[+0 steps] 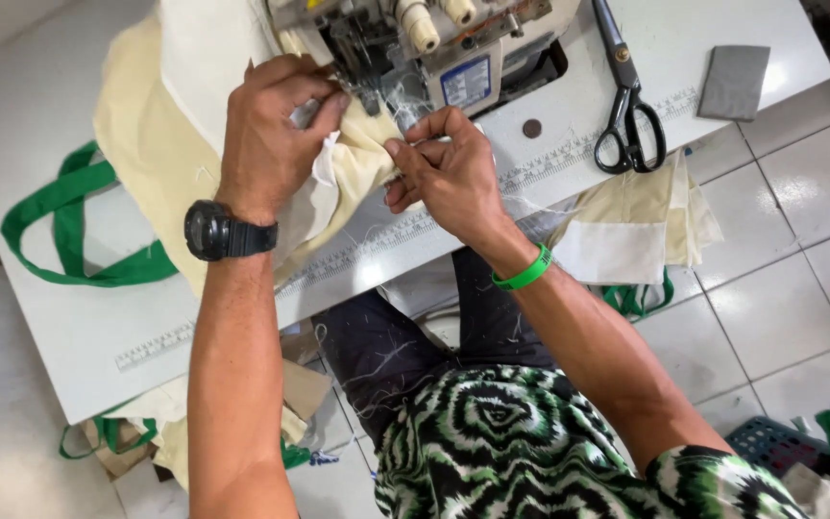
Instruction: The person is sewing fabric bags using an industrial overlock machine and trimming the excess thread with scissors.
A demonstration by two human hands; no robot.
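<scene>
Your left hand point(276, 130) pinches the soft, light cream cotton fabric point(160, 144) at upper centre by the sewing machine point(434, 48), right hand point(449, 168) gripping its floppy edge; hold near the seam.

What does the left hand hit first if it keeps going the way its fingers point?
Probably the sewing machine: the left hand pinches cream fabric, fingers pointing up-right at the needle area just ahead. Depth is unclear.

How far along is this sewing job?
Looks done: folded cream pieces hang off the table's edge. In hand: the left hand and right hand hold cream fabric at the sewing machine. Possibly left: green straps lying loose, more fabric on the floor.
</scene>
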